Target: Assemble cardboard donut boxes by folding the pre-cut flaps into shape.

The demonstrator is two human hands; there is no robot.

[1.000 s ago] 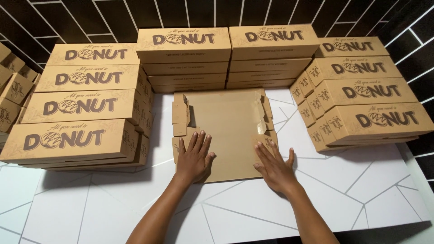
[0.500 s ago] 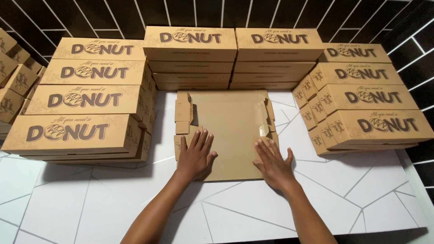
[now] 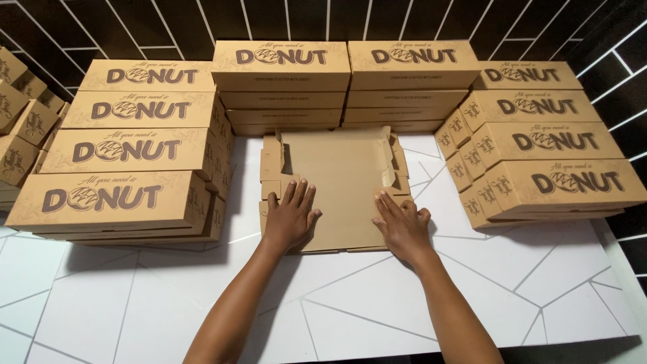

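A flat, unfolded brown cardboard box blank (image 3: 340, 175) lies on the white table (image 3: 337, 310) in front of me, its side flaps partly raised. My left hand (image 3: 291, 216) rests palm down on the blank's near left part, fingers spread. My right hand (image 3: 402, 222) presses palm down on the near right part, fingers apart. Neither hand grips anything.
Stacks of folded brown boxes ring the blank: a tall stack at left (image 3: 121, 148), two stacks behind (image 3: 283, 81) (image 3: 411, 81), one at right (image 3: 546, 148). More boxes lean at the far left edge (image 3: 17, 128). A dark tiled wall (image 3: 168, 27) stands behind.
Both hands have stayed flat on the blank; my view has shifted slightly, nothing else has moved.
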